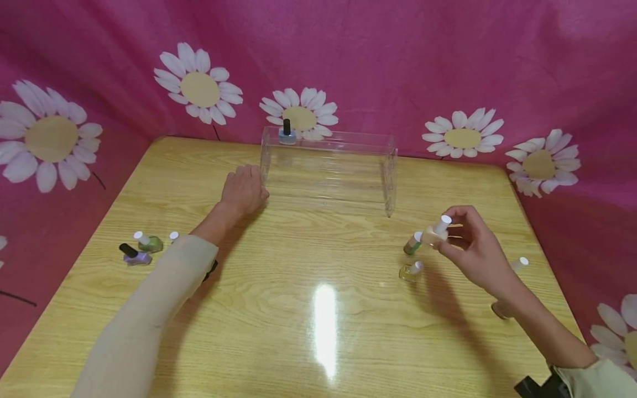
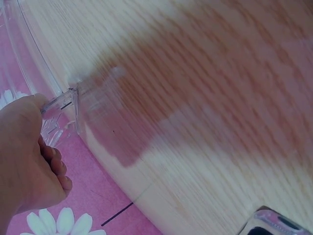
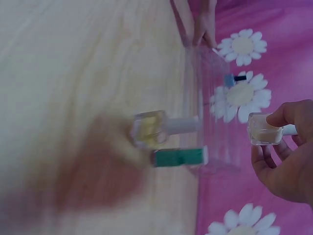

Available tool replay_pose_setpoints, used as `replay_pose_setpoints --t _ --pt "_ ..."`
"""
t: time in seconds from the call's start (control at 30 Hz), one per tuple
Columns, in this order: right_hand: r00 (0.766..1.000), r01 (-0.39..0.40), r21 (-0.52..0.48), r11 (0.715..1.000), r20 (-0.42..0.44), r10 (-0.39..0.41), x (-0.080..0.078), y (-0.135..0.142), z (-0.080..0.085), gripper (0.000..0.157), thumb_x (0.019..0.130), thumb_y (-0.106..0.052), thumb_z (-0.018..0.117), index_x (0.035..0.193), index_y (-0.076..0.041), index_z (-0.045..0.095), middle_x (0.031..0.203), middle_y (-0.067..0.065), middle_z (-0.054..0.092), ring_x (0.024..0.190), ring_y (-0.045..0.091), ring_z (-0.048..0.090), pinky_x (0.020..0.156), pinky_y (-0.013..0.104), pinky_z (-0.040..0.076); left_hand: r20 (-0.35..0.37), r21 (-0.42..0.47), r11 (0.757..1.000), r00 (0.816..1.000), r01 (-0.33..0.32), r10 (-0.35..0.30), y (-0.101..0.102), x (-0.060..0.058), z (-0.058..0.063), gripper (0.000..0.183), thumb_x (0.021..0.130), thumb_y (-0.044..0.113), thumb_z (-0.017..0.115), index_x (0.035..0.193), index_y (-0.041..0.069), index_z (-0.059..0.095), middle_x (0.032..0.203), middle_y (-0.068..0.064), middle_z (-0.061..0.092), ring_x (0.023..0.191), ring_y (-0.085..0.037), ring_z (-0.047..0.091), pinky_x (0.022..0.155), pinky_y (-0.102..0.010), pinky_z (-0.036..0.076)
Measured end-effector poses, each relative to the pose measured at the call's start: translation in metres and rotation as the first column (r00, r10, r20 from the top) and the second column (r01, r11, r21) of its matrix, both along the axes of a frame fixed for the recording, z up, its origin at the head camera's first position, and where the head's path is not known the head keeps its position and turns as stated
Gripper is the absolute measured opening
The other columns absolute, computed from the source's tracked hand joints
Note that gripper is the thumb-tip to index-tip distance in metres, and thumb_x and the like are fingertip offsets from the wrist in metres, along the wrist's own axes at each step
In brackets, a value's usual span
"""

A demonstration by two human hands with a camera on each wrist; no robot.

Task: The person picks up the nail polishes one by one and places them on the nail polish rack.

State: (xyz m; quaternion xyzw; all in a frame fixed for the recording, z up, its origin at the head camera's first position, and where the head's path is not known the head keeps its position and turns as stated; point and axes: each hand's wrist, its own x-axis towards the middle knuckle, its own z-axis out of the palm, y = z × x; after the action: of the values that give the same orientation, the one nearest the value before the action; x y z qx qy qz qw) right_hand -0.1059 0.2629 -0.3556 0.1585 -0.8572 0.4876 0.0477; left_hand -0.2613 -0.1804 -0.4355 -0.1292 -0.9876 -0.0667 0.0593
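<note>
A clear stepped acrylic rack (image 1: 328, 171) stands at the back of the table. On its top tier, toward the left, sits a light blue nail polish bottle (image 1: 287, 135) with a black cap. My left hand (image 1: 243, 189) grips the rack's left end, its fingers curled in the left wrist view. Raised over the table's right side, my right hand (image 1: 473, 249) pinches a pale peach nail polish bottle (image 1: 434, 236) by its glass, white cap up. Below it stand a green-labelled bottle (image 1: 412, 244) and a yellowish nail polish bottle (image 1: 409, 273).
On the left stand a purple bottle (image 1: 138, 258), a green bottle (image 1: 152, 244) and a white cap (image 1: 173, 236) partly behind my left sleeve. Another white-capped bottle (image 1: 501, 310) is half covered by my right forearm. A pink daisy-print cloth (image 1: 373, 66) hangs behind the table.
</note>
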Motion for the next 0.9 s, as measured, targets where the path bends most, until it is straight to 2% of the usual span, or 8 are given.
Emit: replay_pose_setpoints --t 0.27,0.47,0.7,0.9 --pt "0.99 -0.141 -0.027 0.99 -0.032 0.14 -0.037 -0.029 0.031 0.044 0.085 0.018 0.063 0.122 0.008 0.042 0.106 0.004 0.058 0.093 0.01 0.064 0.079 0.018 0.051 0.045 -0.002 1.0 0.999 -0.022 0.022 -0.001 -0.002 0.0 0.026 0.089 0.017 0.052 0.098 -0.007 0.048 0.091 -0.021 0.053 0.089 -0.039 0.054 0.077 -0.051 0.046" --pt "0.974 -0.226 -0.049 0.973 -0.018 0.225 -0.074 -0.048 0.051 0.043 0.085 0.019 0.063 0.12 0.007 0.04 0.105 0.01 0.053 0.095 0.016 0.063 0.079 0.021 0.053 0.047 0.006 1.0 0.998 -0.028 0.027 -0.001 -0.002 -0.001 0.025 0.089 0.017 0.052 0.098 -0.006 0.048 0.094 -0.022 0.054 0.094 -0.04 0.055 0.08 -0.052 0.046" --pt "0.958 -0.285 -0.013 0.959 0.019 0.285 -0.122 -0.068 0.06 0.039 0.088 0.014 0.063 0.119 0.002 0.042 0.108 0.013 0.056 0.097 0.019 0.063 0.082 0.024 0.052 0.062 0.006 0.999 0.997 -0.037 0.036 -0.002 -0.002 -0.002 0.025 0.089 0.017 0.052 0.098 -0.005 0.048 0.095 -0.021 0.054 0.097 -0.04 0.054 0.082 -0.052 0.045" --pt "0.958 -0.285 0.021 0.958 0.026 0.284 -0.157 -0.088 0.062 0.038 0.089 0.013 0.062 0.12 0.0 0.043 0.109 0.016 0.058 0.1 0.025 0.063 0.083 0.026 0.051 0.072 0.026 0.999 0.997 -0.036 0.034 -0.001 -0.003 -0.001 0.024 0.089 0.017 0.052 0.098 -0.004 0.048 0.095 -0.02 0.053 0.098 -0.039 0.053 0.083 -0.052 0.044"
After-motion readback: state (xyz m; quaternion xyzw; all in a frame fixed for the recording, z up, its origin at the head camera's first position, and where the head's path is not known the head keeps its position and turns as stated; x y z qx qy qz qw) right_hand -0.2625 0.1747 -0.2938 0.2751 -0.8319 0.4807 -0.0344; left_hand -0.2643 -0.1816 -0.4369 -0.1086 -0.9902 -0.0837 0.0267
